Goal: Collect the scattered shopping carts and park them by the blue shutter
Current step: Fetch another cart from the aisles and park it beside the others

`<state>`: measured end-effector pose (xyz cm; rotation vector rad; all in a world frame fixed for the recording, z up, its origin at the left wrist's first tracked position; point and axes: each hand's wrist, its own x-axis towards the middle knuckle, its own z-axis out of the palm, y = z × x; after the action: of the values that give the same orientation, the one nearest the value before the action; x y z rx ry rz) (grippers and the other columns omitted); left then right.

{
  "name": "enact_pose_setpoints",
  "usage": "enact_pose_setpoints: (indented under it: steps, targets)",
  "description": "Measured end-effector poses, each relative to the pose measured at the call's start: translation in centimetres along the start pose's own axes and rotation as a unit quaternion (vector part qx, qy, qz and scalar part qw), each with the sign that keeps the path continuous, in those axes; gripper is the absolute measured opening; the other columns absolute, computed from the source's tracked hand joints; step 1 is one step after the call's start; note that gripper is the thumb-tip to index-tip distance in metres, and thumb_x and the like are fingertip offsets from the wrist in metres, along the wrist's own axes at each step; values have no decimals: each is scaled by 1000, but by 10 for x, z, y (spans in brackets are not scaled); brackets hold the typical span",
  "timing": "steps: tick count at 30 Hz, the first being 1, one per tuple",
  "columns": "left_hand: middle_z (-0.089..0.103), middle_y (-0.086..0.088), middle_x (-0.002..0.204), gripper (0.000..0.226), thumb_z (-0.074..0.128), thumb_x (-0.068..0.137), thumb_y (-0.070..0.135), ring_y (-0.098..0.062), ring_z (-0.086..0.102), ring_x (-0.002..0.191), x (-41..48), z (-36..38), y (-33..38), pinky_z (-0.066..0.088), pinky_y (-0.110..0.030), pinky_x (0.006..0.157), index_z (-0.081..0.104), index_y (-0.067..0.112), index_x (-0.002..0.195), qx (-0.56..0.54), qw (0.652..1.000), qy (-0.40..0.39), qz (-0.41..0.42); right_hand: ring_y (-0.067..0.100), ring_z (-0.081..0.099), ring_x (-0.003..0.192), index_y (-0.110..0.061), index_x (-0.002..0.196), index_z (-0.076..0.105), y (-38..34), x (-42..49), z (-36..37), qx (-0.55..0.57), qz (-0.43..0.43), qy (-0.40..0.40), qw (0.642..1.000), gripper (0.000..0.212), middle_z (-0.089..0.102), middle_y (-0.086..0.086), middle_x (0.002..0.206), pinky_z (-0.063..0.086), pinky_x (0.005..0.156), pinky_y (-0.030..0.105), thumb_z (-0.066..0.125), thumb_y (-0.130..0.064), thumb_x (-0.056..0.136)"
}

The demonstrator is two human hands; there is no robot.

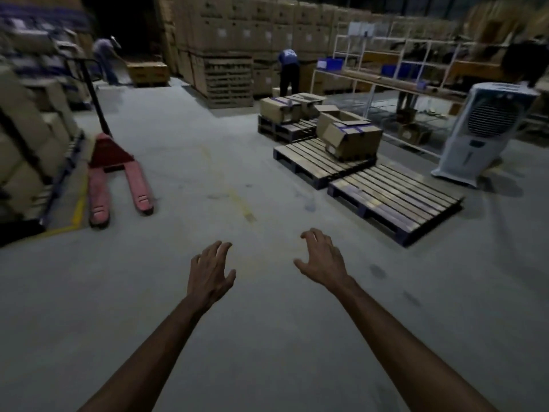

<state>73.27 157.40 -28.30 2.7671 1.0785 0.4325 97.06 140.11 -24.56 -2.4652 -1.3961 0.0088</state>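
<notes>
Concrete floor (208, 162), pallet jack (118, 171) left, pallets (395, 197) right

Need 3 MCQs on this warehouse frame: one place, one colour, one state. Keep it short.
1. Where does the pallet jack stand relative to the hands?
A. front left
B. front right
C. between them

2. What colour are its forks?
A. yellow
B. red
C. green

3. What do the left hand and right hand hold?
A. a cart handle
B. a box
C. nothing

Answers: 1 A, it sits on the floor at left by the stacked boxes. 2 B, the forks and body are red. 3 C, both hands hang open over bare floor, fingers spread.
</notes>
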Motion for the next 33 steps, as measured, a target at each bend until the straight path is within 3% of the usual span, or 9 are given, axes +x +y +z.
enact_pose_setpoints:
  steps: [10,17,25,33]
  targets:
    - [44,-10,147,70,69,81,39,-27,40,136,354,-36,-95,38,-47,104,42,22,142,79,991,105,-2,28,41,128,-24,134,40,-22,391,18,24,-100,71,992,64,36,2,143,45,93,47,68,-50,82]
    - [43,-12,148,68,68,80,43,-31,41,133,571,-75,-169,39,-48,101,43,21,140,146,977,147,-44,32,42,127,-21,134,41,-64,674,15,21,-171,74,982,65,38,5,143,47,91,47,69,-49,82]
    - [34,-8,155,68,61,88,46,-26,33,141,775,-48,-287,35,-45,106,35,21,146,181,970,124,-101,32,42,126,-20,134,41,-134,946,83,22,-238,60,969,67,38,6,144,47,90,49,69,-49,80]
    - [36,-11,152,70,64,85,44,-29,33,139,1023,-23,-461,34,-48,104,36,20,145,162,970,106,-146,34,41,128,-18,136,40,-210,1223,131,14,-250,31,968,67,38,7,144,46,93,49,70,-46,83]
